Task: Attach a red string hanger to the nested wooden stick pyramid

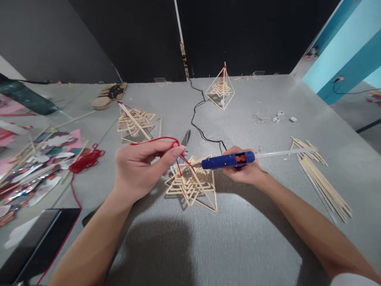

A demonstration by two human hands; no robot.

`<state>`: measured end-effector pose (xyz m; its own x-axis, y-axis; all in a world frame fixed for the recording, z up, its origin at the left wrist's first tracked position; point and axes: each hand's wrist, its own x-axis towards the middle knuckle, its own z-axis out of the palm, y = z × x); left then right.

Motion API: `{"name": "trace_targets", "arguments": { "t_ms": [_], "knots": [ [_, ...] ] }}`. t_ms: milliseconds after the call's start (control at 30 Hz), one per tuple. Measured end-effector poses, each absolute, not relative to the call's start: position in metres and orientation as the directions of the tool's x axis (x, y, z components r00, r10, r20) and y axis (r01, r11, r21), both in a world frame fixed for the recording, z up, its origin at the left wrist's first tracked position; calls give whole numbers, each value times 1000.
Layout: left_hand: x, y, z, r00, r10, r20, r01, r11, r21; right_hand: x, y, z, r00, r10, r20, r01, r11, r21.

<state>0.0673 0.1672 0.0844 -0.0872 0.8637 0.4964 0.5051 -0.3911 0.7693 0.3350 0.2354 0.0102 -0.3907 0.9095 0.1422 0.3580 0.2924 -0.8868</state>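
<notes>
My left hand (145, 165) pinches a red string (162, 139) between thumb and fingertips, above a layered wooden stick frame (190, 188). Strands of the string hang down into the frame. Closed round a blue hot glue gun (224, 160), my right hand (244, 167) points its nozzle left at the string and the frame's upper sticks. A clear glue stick (285, 153) juts out of the gun's back. Behind my left fingertips a dark pointed blade (186, 138) shows; the rest of that tool is hidden.
Two similar stick frames stand farther back, one at left (135, 121) and one at centre (220, 89). A black cord (195, 115) crosses the floor. Loose sticks (326, 186) lie at right; red yarn (86, 159), scraps (38, 171) and a dark flat device (38, 242) at left.
</notes>
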Motion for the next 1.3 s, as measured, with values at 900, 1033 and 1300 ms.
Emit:
{"name": "trace_targets", "arguments": {
  "t_ms": [900,1033,1300],
  "knots": [
    [70,167,91,-45,845,533,495,-445,747,337,239,-1,-422,868,263,373,430,-822],
    [70,168,91,-39,840,542,498,-453,739,340,241,-8,-375,892,253,426,408,-808],
    [70,167,90,-39,832,554,489,-467,736,336,240,4,-459,852,252,392,449,-803]
  ]
}}
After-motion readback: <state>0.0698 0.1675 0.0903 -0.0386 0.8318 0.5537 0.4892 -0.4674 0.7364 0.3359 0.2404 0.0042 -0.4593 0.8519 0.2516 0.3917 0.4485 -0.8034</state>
